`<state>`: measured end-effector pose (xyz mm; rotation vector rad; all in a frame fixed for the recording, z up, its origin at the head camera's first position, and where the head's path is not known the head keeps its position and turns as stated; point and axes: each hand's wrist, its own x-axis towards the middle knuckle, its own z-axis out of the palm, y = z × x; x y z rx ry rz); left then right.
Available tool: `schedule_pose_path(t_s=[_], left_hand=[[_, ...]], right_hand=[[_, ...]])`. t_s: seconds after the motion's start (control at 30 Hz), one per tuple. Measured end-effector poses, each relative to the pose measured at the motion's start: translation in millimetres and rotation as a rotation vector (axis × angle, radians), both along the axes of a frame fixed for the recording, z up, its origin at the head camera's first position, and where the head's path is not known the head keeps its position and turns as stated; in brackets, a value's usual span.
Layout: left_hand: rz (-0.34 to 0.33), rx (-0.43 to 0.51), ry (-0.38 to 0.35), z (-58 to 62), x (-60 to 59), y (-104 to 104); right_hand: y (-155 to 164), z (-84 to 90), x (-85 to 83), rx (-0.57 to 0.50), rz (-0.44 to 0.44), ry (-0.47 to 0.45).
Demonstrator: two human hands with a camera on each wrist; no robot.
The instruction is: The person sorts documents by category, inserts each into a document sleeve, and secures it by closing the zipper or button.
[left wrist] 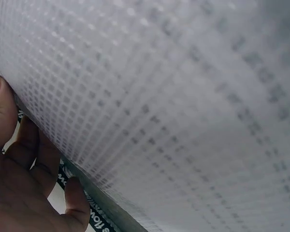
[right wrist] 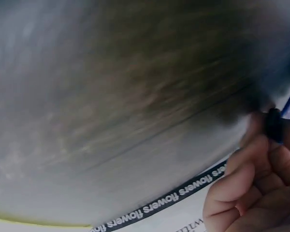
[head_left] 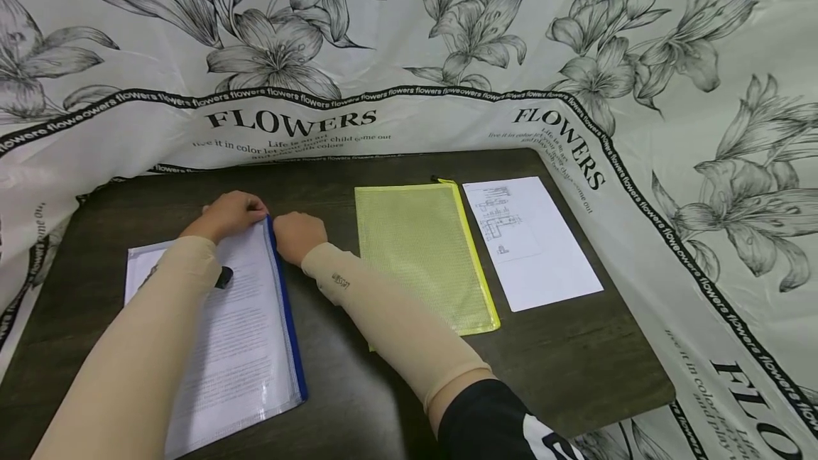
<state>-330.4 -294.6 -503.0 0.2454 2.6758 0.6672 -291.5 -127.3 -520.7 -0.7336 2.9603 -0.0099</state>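
The head view is evenly and softly lit from above; only faint shadows are cast under the arms on the dark worktop [head_left: 383, 403]. Mild glare is seen on the clear pouch [head_left: 255, 375] toward 7 o'clock, and straight lines are bowed at the edges. The left wrist view is filled by out-of-focus mesh. The right wrist view is heavily blurred, sharpest toward 6 o'clock.

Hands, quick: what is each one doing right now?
Left hand: grips the top corner of the clear zip pouch.
Right hand: pinches the pouch's black zipper pull.
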Motion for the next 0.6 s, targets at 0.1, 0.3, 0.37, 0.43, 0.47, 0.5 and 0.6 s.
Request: schedule_pose_path(t_s=[0.1,0.3,0.37,0.43,0.47,0.5,0.6], left_hand=[[-0.004,0.0,-0.002,1.3,-0.1,-3.0],[-0.007,0.011,-0.004,-1.6,2.1,-7.9],[-0.007,0.016,-0.01,-2.8,3.1,-8.8],[-0.005,0.02,-0.016,-3.5,4.0,-8.8],[-0.005,0.021,-0.015,-4.3,4.1,-8.9],[-0.003,0.021,-0.015,-4.7,4.3,-8.6],[0.004,0.022,-0.01,-6.5,3.9,-8.2]], right_hand=[[0.1,4.9,7.1,-0.01,-0.027,-0.011],[2.1,7.8,18.5,-0.081,-0.059,-0.014],[3.3,6.2,20.8,-0.104,-0.067,0.019],[4.6,3.7,22.1,-0.126,-0.079,0.058],[5.2,2.5,22.5,-0.132,-0.087,0.079],[5.9,1.6,22.8,-0.141,-0.097,0.095],[7.5,0.7,23.5,-0.15,-0.125,0.13]])
